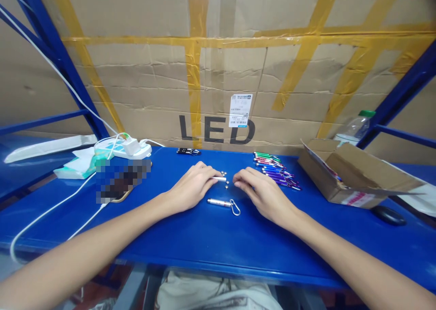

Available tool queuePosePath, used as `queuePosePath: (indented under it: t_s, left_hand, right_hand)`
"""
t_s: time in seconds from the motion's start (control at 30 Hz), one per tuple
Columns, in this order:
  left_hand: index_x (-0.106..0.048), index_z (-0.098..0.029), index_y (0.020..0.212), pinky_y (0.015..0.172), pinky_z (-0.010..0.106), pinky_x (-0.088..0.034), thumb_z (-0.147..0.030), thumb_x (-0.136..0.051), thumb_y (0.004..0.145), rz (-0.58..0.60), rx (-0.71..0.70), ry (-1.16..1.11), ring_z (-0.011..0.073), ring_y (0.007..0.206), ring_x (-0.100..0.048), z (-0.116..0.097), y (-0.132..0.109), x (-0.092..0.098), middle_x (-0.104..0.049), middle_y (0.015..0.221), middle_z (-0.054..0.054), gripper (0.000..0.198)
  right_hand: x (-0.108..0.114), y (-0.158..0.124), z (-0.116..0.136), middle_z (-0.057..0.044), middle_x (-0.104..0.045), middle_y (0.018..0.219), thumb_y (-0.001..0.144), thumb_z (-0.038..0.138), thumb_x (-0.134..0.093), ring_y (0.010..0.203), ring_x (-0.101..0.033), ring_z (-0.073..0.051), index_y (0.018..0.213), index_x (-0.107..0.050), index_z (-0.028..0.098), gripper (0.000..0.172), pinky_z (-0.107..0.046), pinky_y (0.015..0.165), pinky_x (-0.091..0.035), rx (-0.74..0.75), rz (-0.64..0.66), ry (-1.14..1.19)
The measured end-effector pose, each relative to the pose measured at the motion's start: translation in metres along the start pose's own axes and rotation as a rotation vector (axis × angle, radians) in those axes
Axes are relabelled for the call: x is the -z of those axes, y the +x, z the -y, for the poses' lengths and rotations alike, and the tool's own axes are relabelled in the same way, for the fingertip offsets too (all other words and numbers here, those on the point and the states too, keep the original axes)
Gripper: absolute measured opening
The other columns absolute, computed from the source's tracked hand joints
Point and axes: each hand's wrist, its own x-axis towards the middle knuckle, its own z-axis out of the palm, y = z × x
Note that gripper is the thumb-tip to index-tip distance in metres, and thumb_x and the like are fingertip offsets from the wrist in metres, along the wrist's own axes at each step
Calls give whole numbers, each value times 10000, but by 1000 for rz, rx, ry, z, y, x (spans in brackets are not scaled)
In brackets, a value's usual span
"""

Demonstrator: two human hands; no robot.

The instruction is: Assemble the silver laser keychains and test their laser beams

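My left hand (195, 186) is closed around a silver tube (220, 179), whose end sticks out to the right past the fingertips. Beside that end lie several tiny round metal pieces (226, 186) that look like button cells. My right hand (260, 189) hovers just right of them with thumb and fingers pinched together. Whatever may be between those fingertips is hidden. Nearer to me, a silver keychain flashlight (219, 202) with a carabiner clip (235, 207) lies flat on the blue table (204, 242).
Coloured keychain flashlights (275, 171) lie in a row behind my right hand; black ones (188, 151) sit farther back. At right stand an open cardboard box (347, 178), a dark mouse (388, 215) and a bottle (357, 124). A power strip (136, 152), cables and a phone (122, 182) occupy the left.
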Motion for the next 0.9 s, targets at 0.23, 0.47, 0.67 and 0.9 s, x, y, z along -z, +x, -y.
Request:
queuePosePath:
  t_s: [0.23, 0.47, 0.67, 0.9]
  left_hand:
    - [-670, -250, 1228, 1038, 414, -507, -357, -593, 1080, -59, 80, -162, 258, 1176, -657, -3, -1, -2, -775, 1204, 49, 198]
    - [-679, -216, 1171, 879, 316, -555, -300, -674, 1014, 32, 128, -464, 190, 973, -730, -11, 1, -1, -778, 1093, 30, 178]
    - [-706, -181, 1110, 876, 322, -576, -301, -718, 977, 59, 125, -596, 182, 918, -728, -8, 3, -8, -763, 1015, 45, 179]
    - [-709, -183, 1056, 879, 328, -577, -344, -756, 955, 76, 93, -648, 190, 925, -734, -6, 3, -14, -766, 989, 40, 196]
  right_hand:
    - [2, 0, 3, -84, -678, 1052, 1112, 207, -477, 952, -659, -232, 1125, -674, 225, 199, -377, 862, -530, 1, -64, 17]
    - [1, 0, 4, -65, -701, 1034, 1074, 233, -548, 900, -671, -216, 1143, -622, 226, 102, -349, 811, -545, -34, -140, 126]
    - [4, -1, 8, -88, -704, 1083, 1102, 253, -517, 974, -658, -228, 1142, -652, 231, 142, -370, 862, -542, 44, -91, 166]
    - [3, -1, 8, -79, -706, 1140, 1117, 251, -517, 1057, -662, -229, 1200, -674, 250, 177, -359, 930, -525, 82, -67, 211]
